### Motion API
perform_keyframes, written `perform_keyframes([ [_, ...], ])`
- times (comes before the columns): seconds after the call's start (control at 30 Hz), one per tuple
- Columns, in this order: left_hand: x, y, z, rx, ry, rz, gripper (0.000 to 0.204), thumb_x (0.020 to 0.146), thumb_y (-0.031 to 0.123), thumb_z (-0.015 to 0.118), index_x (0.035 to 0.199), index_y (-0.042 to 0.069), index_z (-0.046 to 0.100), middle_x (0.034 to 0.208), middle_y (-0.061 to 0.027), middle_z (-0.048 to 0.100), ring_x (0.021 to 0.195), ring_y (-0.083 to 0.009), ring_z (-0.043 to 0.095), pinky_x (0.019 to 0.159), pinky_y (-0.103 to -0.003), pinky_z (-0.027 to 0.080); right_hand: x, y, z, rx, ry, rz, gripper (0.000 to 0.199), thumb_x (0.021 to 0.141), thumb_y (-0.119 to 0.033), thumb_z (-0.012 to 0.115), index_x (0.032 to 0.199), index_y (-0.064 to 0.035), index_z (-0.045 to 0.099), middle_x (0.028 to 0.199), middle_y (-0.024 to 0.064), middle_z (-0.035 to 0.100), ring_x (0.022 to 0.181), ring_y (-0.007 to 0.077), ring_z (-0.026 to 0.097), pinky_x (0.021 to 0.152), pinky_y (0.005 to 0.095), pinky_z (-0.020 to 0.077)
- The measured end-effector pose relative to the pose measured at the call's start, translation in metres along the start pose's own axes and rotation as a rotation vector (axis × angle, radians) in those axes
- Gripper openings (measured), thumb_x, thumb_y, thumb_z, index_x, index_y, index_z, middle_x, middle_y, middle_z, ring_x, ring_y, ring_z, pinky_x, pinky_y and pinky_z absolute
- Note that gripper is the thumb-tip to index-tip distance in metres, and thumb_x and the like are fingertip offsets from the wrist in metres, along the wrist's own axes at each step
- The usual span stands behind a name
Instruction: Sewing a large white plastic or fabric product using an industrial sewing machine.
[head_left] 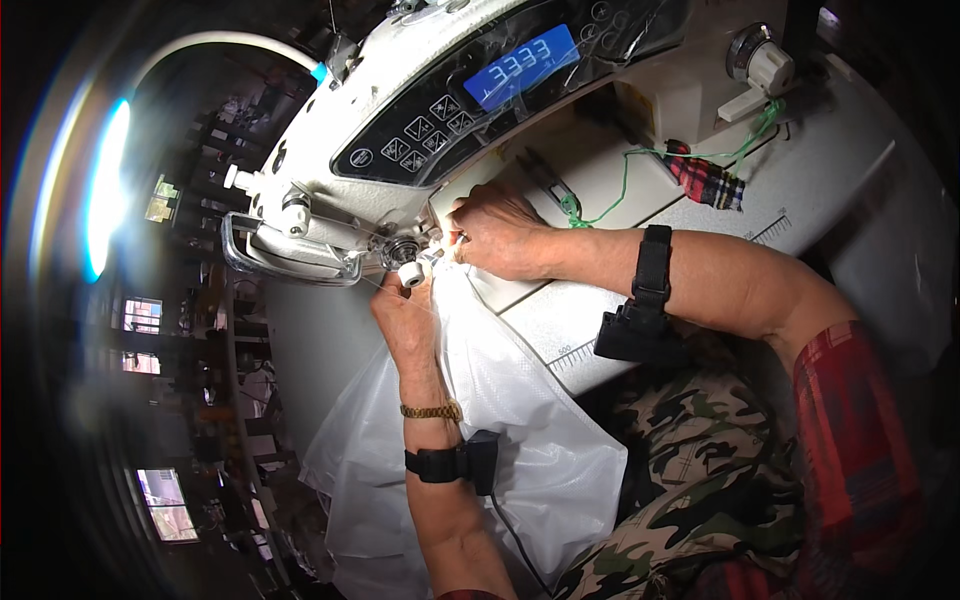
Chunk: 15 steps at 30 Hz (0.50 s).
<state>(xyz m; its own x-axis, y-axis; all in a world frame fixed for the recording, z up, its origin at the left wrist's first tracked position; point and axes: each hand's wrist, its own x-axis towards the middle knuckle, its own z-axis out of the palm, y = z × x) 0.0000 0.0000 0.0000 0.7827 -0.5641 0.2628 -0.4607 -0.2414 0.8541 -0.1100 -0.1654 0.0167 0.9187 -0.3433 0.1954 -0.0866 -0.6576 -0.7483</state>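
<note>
A white, slightly see-through sheet hangs from the needle area of a sewing machine down over my lap. Its upper end is bunched narrow beside the presser foot area. My right hand pinches this bunched end under the machine arm, just right of the needle. On the near side, my left hand has its fingers curled at the sheet's edge, right below the machine head; its fingertips are partly hidden by the head's parts. The needle itself is hard to make out.
A lit lamp on a bent white tube glows at left. Green thread runs across the machine bed to a plaid cloth scrap tied near the handwheel-side knob. A ruler scale marks the table's front edge.
</note>
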Motion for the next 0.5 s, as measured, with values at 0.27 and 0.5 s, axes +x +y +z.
perform_keyframes([
  [0.27, 0.0002, 0.0031, 0.0015, 0.073, 0.034, 0.008, 0.013, 0.086, 0.003, 0.070, 0.094, -0.006, 0.069, 0.085, -0.0039, 0.068, 0.078, -0.0091, 0.058, 0.071, -0.026, 0.047, 0.0005, 0.0039, 0.0030, -0.006, 0.027, -0.011, 0.024, 0.075, -0.021, 0.071, 0.090, -0.0022, 0.068, 0.091, 0.0227, 0.065, 0.093, 0.0356, 0.063, 0.085, 0.0446, 0.0497],
  [0.5, 0.0025, -0.0027, 0.0029, 0.048, 0.021, 0.026, 0.016, 0.087, 0.006, 0.069, 0.097, -0.006, 0.069, 0.085, -0.0045, 0.069, 0.078, -0.0101, 0.058, 0.071, -0.027, 0.048, 0.0021, 0.0052, 0.0057, -0.092, 0.120, -0.068, 0.020, 0.077, -0.020, 0.065, 0.089, -0.0071, 0.073, 0.088, 0.0185, 0.071, 0.085, 0.0338, 0.069, 0.079, 0.0440, 0.0535],
])
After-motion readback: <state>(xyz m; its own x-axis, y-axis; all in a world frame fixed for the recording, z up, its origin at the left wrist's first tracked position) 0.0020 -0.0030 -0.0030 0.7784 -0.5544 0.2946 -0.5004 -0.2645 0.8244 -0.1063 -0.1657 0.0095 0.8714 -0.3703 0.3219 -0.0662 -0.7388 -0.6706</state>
